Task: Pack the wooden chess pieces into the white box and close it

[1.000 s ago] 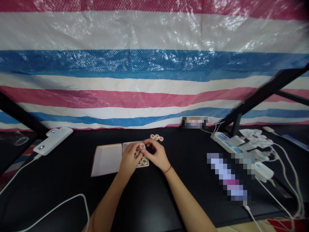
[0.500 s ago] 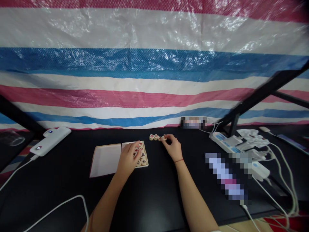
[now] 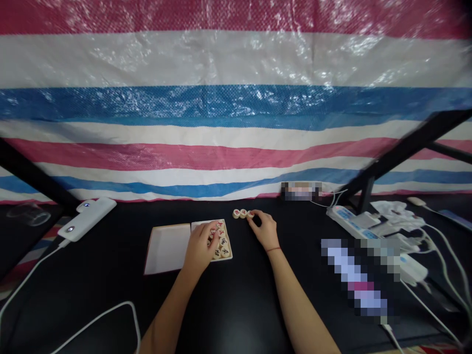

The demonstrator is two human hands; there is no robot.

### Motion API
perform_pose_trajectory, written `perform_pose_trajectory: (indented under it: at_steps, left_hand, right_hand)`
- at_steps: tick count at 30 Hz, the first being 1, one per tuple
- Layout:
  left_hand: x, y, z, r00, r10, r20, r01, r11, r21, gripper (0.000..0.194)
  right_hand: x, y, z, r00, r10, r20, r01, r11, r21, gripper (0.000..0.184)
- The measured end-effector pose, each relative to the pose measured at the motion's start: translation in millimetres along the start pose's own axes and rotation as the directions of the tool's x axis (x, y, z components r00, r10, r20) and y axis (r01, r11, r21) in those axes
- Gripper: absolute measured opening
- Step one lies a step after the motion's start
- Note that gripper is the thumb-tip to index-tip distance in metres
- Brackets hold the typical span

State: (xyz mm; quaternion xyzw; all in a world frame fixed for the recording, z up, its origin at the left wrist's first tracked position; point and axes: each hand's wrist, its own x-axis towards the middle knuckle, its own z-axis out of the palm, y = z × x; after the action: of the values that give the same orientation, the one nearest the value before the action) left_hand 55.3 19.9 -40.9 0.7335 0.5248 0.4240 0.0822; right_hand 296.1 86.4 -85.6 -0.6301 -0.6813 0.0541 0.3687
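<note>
Over the shallow white box (image 3: 230, 254) my left hand (image 3: 199, 246) is bent, with its thumb and fingers closed around a round Chinese chess piece among the others. Several cream pieces (image 3: 225, 251) with red or black characters show beside the fingers. Farther back on the table, red-marked Chinese chess pieces (image 3: 236, 214) stand in a short row. At the row's right end my right hand (image 3: 267, 232) pinches a piece (image 3: 250, 214), partly covered by its fingertips.
Left of the box lies its open lid (image 3: 167, 248). A white device (image 3: 88, 219) with a cable is at the left. On the right are a power strip (image 3: 344, 215) with plugs and a blurred-out phone-like object (image 3: 356, 275). Striped sheeting (image 3: 221, 157) hangs behind the black table (image 3: 228, 309).
The whole view has shifted slightly. My right hand has moved a little left along the row, and three pieces show there now instead of four. My left hand stays over the box.
</note>
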Motion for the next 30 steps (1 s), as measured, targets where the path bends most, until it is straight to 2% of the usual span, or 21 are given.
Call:
perform_pose_trajectory:
  at_steps: [4, 10, 13, 15, 16, 18, 21, 25, 30]
  left_hand:
    - [1, 0, -4.3, 1.0, -0.005, -0.02, 0.005, 1.0, -0.005, 0.024]
    - [1, -2, -12.5, 1.0, -0.013, 0.009, 0.013, 1.0, -0.005, 0.023]
    - [3, -5, -14.2, 0.997, -0.081, 0.013, 0.081, 0.996, 0.027, 0.021]
    - [7, -6, -13.6, 0.985, -0.166, 0.036, 0.161, 0.981, 0.106, 0.02]
    - [10, -6, -12.5, 0.975, -0.216, 0.059, 0.203, 0.964, 0.173, 0.019]
    - [17, -5, -8.3, 0.942, -0.311, 0.127, 0.253, 0.905, 0.341, 0.02]
    - [26, 1, 1.5, 0.892, -0.397, 0.219, 0.249, 0.833, 0.495, 0.033]
    - [30, 9, 13.8, 0.888, -0.405, 0.219, 0.254, 0.827, 0.502, 0.035]
    - [25, 14, 15.6, 0.92, -0.337, 0.202, 0.225, 0.873, 0.432, 0.029]
  right_hand:
    - [0, 3, 5, 0.999, 0.007, -0.036, -0.007, 1.0, 0.007, 0.024]
    - [1, 8, 7, 0.998, -0.001, -0.063, 0.004, 0.998, 0.057, 0.038]
    - [0, -3, 0, 0.989, 0.003, -0.146, 0.005, 0.999, 0.053, 0.042]
    - [-3, -19, -6, 0.983, 0.04, -0.176, -0.029, 0.997, 0.067, 0.039]
    - [-5, -28, -8, 0.987, 0.071, -0.145, -0.058, 0.994, 0.088, 0.036]
    - [-11, -48, -9, 0.998, 0.051, 0.045, -0.058, 0.985, 0.162, 0.033]
    - [-20, -72, -2, 0.971, -0.005, 0.238, -0.061, 0.962, 0.266, 0.033]
    - [-27, -82, 8, 0.957, -0.014, 0.289, -0.074, 0.954, 0.29, 0.034]
    - [-28, -81, 11, 0.961, -0.006, 0.276, -0.078, 0.953, 0.293, 0.036]
